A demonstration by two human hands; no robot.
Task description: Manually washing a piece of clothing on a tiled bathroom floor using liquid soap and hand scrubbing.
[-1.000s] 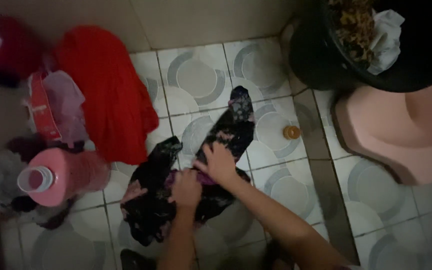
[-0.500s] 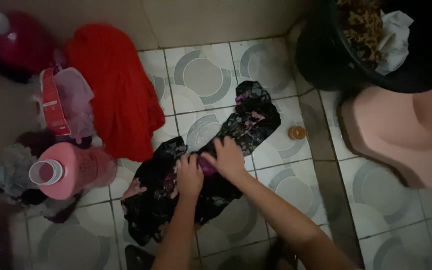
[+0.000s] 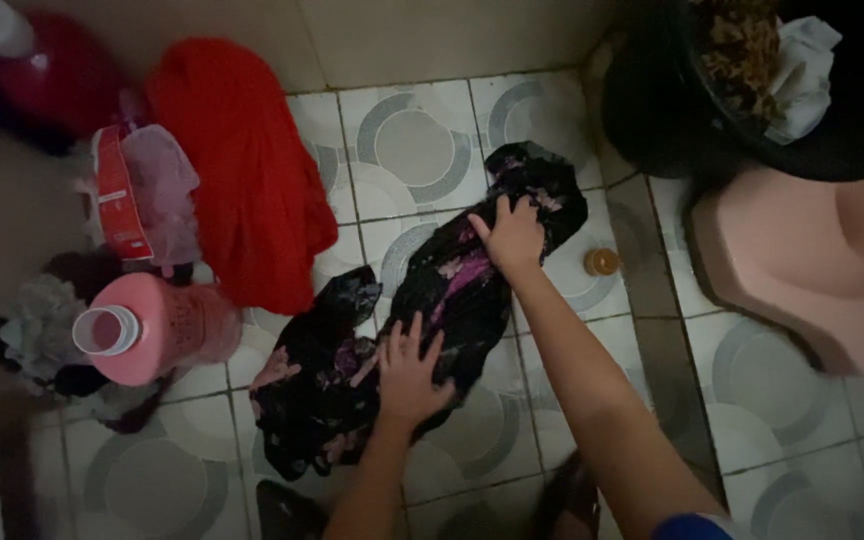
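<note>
A dark garment with pink flower print [image 3: 452,300] lies spread on the tiled floor [image 3: 412,150]. My left hand [image 3: 410,372] presses flat on its near part, fingers apart. My right hand [image 3: 512,236] reaches farther out and lies on the garment's far end, fingers curled into the cloth. Both forearms come in from the bottom of the view.
A red cloth [image 3: 242,170] lies left of the garment. A pink open-necked bottle [image 3: 152,325] lies on its side among a heap of clothes [image 3: 142,205]. A small round cap [image 3: 601,262] sits on the floor. A black tub with laundry [image 3: 752,90] and a pink basin [image 3: 812,260] stand at right.
My right hand has slid away from me along the garment to its far end, stretching the cloth out. My left hand has drawn back toward me and flattened on the near part.
</note>
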